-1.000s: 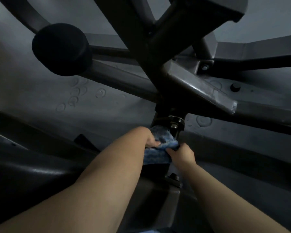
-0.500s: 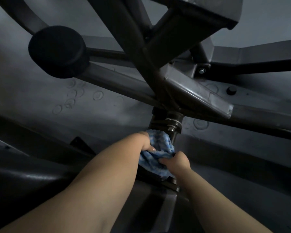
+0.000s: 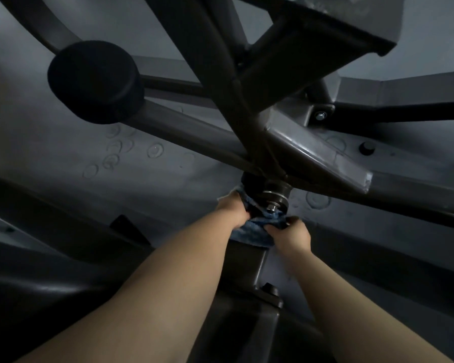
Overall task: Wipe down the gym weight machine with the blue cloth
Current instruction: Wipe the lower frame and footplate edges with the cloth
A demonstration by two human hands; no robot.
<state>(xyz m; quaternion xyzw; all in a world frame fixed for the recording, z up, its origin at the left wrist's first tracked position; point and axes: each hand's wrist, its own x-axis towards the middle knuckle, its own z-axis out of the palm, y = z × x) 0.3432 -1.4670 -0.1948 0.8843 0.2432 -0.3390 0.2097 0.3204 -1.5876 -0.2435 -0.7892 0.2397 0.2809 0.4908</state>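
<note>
Inspection of the gym weight machine (image 3: 312,155) finds wiping in progress at the pivot joint low in the frame, where the steel tubes converge. Taking items left to right: a round black end pad (image 3: 95,81) caps a tube at upper left, untouched and well apart from the work. The left hand (image 3: 233,212) reaches up to the left side of the pivot with fingers curled into the blue cloth (image 3: 257,229), pressing it against the dark housing. The cloth is wrapped beneath and around the bolted pivot hub (image 3: 275,197), bunched between the two hands and draped onto the upright post (image 3: 247,265) below. The right hand (image 3: 291,235) grips the other end of the cloth just right of the hub, fingers closed over it. Both hands are therefore clamped on the cloth, close together with the hub between them. Judgement: the step in hand is cleaning the pivot and its nut; most of the frame looks yet to be covered, though how much has been wiped cannot be determined. The next move likely calls for drawing the cloth back and forth around the hub, then shifting to the angled tube at right, keeping fingers clear of the joint. The floor (image 3: 63,153) under the frame is grey matting marked with faint ring impressions; lighting is dim, and the room beyond cannot be made out.
</note>
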